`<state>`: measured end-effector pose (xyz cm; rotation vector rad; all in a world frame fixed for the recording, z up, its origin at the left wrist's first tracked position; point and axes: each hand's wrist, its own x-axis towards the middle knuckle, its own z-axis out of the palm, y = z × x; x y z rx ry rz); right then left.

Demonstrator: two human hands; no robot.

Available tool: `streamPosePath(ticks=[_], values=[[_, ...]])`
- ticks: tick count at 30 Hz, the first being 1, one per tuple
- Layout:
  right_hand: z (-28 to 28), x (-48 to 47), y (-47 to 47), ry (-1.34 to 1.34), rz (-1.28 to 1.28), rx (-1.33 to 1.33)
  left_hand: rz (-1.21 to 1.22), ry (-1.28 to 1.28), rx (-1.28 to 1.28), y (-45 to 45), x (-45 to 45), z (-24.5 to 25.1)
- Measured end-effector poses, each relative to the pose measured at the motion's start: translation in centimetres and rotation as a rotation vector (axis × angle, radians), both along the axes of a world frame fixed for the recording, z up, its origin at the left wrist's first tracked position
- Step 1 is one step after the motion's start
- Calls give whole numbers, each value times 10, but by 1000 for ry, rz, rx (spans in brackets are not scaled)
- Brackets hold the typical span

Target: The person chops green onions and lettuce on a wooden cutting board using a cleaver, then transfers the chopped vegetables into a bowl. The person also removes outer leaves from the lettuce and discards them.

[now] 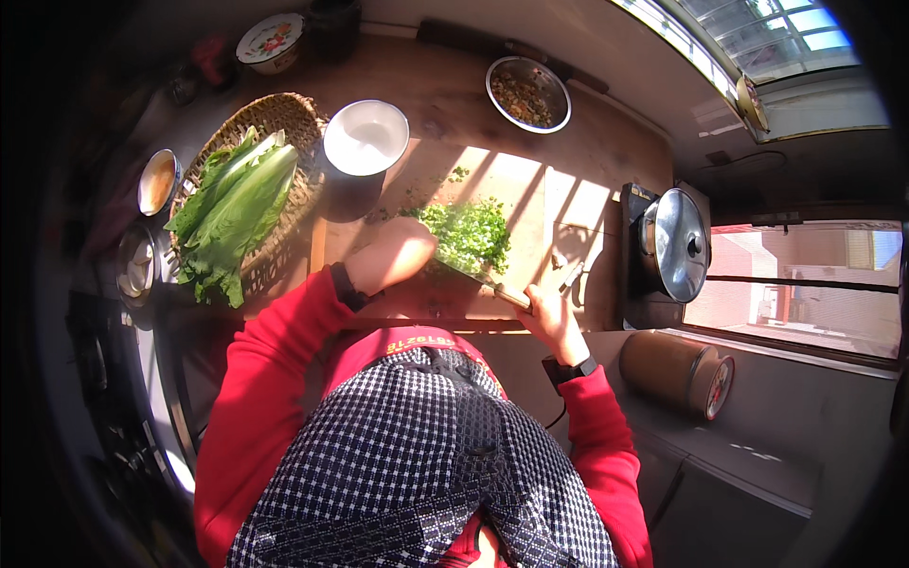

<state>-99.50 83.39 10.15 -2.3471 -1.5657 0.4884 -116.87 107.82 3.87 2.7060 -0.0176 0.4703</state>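
My right hand is closed around the handle of a kitchen knife. The blade slants up and left along the near edge of a heap of finely chopped leafy greens. At the far end of the blade rests my left hand, against the heap's left side; its fingertips are hidden, so whether it presses the blade or the greens is unclear. Beneath lies a wooden cutting board, with small green bits scattered beyond the heap.
Whole lettuce-like leaves lie in a woven basket at left. Beside it stands a white bowl. A metal bowl of chopped mixture sits farther back. A lidded pot occupies a stove on the right. Smaller bowls are far left.
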Motion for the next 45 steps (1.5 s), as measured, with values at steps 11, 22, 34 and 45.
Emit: streamPosePath(ticks=[11, 22, 34, 45], values=[[-6, 63, 28, -212, 45, 142, 243, 217, 123, 1, 41, 7], [-14, 60, 16, -89, 76, -91, 224, 358, 193, 8, 39, 4], [-15, 42, 2, -67, 93, 142, 162, 300, 158, 13, 40, 4], [-27, 64, -13, -135, 31, 96, 169, 314, 161, -10, 57, 6]])
